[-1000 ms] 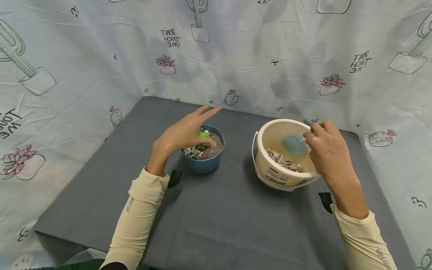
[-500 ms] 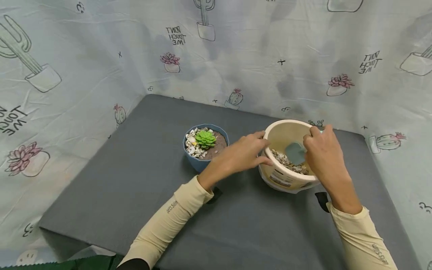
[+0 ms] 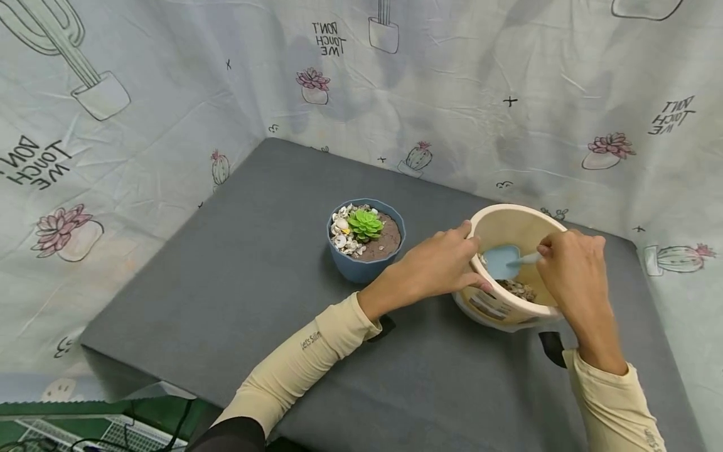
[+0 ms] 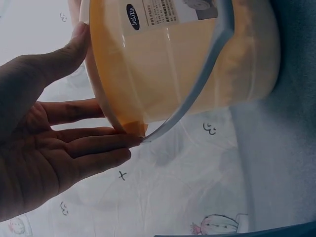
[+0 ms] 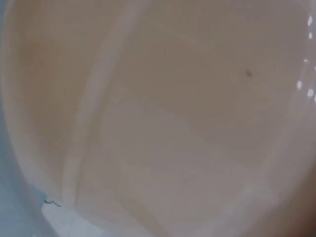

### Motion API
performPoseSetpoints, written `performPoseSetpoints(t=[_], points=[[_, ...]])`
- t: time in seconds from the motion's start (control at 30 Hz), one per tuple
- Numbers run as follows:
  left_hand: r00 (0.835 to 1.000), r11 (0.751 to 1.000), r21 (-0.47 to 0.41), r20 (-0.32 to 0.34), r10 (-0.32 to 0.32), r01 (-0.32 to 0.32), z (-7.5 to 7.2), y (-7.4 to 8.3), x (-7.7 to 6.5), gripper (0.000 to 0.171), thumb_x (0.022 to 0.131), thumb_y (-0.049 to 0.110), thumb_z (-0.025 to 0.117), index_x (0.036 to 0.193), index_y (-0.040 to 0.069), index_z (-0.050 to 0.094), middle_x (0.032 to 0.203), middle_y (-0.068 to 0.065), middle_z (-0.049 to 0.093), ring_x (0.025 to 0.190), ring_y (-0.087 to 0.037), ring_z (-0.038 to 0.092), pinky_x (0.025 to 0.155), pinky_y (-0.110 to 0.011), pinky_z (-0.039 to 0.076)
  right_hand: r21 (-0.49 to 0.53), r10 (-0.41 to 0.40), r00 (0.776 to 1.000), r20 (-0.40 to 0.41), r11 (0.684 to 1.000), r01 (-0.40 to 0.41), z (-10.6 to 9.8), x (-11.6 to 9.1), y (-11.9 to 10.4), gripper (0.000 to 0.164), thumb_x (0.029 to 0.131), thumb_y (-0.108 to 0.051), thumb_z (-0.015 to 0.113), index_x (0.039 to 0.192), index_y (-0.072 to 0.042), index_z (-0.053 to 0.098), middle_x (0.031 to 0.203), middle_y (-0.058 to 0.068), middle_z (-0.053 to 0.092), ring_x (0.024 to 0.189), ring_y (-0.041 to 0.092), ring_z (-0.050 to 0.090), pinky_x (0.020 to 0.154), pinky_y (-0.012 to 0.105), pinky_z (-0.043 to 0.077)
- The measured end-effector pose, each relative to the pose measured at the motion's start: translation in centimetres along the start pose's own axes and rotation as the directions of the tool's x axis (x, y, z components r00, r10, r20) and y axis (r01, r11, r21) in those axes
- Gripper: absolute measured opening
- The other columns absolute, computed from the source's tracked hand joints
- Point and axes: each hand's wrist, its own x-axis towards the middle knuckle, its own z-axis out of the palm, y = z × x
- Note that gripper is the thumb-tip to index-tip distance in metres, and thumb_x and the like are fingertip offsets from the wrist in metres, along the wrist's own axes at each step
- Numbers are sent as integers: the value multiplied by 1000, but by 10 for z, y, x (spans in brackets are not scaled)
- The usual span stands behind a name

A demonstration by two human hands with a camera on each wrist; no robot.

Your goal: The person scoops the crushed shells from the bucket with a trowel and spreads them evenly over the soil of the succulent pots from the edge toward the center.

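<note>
A cream bucket (image 3: 516,227) stands on the right of the table, with pebble-like shell pieces (image 3: 518,289) at its bottom. My left hand (image 3: 437,263) holds the bucket's left rim, thumb on the near side; the left wrist view shows fingertips at the rim beside the bail handle (image 4: 195,91). Over the bucket's mouth, my right hand (image 3: 576,276) grips the handle of a small blue shovel (image 3: 501,262), its blade inside above the shells. Mostly bucket wall (image 5: 173,98) fills the right wrist view; that hand's fingers are hidden there.
Left of the bucket sits a blue pot (image 3: 358,270) with a green succulent (image 3: 365,224), white shells (image 3: 341,233) along one side and brown soil (image 3: 385,243) on the other. A grey cloth covers the table (image 3: 237,263). Printed fabric (image 3: 463,81) hangs behind.
My left hand has moved right from above the pot to the bucket's rim. The shovel blade has swung toward the bucket's left wall. The head view has shifted, so the scene sits differently.
</note>
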Motion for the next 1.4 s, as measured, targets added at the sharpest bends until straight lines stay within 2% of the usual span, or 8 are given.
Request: performPoseSetpoints(t=[0.13,0.37,0.67,0.87,1.03,1.2,1.27,1.4], points=[[1000,1000,13,0,15,-15,-2,1,1,62,90,61,73,130,13,69,144,-13,59,100,-22,76,76,-28,63,17,29,1000,-3,999,-28,-5,-1,-1,17,85,9,60,82,14,76,74,33,70,62,47,56,74,59,33],[1000,1000,10,14,26,-26,-3,0,2,62,89,61,74,126,11,71,139,-13,62,88,-16,72,69,-24,59,34,150,987,61,988,-153,-14,1,-4,24,89,0,58,92,8,80,83,31,73,57,32,50,50,33,32],[999,998,-56,8,42,-42,-3,-1,4,68,90,58,76,137,9,67,132,-11,63,95,-18,73,76,-26,60,66,213,976,49,974,-216,-24,2,-1,24,89,-3,61,95,5,82,80,25,75,61,34,55,60,39,36],[998,995,-75,8,64,-63,-2,-1,6,69,90,56,77,137,6,67,133,-12,64,103,-21,73,88,-32,61,111,290,954,75,948,-297,-33,-3,3,25,95,-11,66,103,6,81,98,30,77,81,42,64,68,44,41],[997,993,-96,21,74,-71,-1,0,8,75,90,56,76,145,6,62,144,-16,60,111,-23,73,90,-33,61,126,349,934,71,926,-356,-44,-10,5,28,97,-17,68,107,7,80,107,34,75,93,46,64,69,33,40],[997,989,-129,37,71,-66,-2,-7,6,75,92,54,75,148,7,59,157,-20,52,127,-29,69,98,-38,60,177,392,920,26,904,-390,-55,-19,11,28,96,-19,70,105,6,81,101,31,76,75,13,60,59,16,38],[997,987,-153,46,66,-58,-3,-11,2,73,94,52,74,150,7,58,161,-21,48,132,-31,66,103,-41,58,196,408,913,15,894,-402,-58,-21,14,28,97,-20,70,104,5,82,94,26,78,71,-1,51,57,14,38],[995,976,-212,73,70,-53,-5,-20,-6,74,96,46,73,155,9,51,168,-21,37,144,-34,56,113,-45,52,238,455,890,17,863,-446,-63,-27,20,30,98,-22,69,106,5,81,69,-21,69,75,-5,46,59,17,39]])
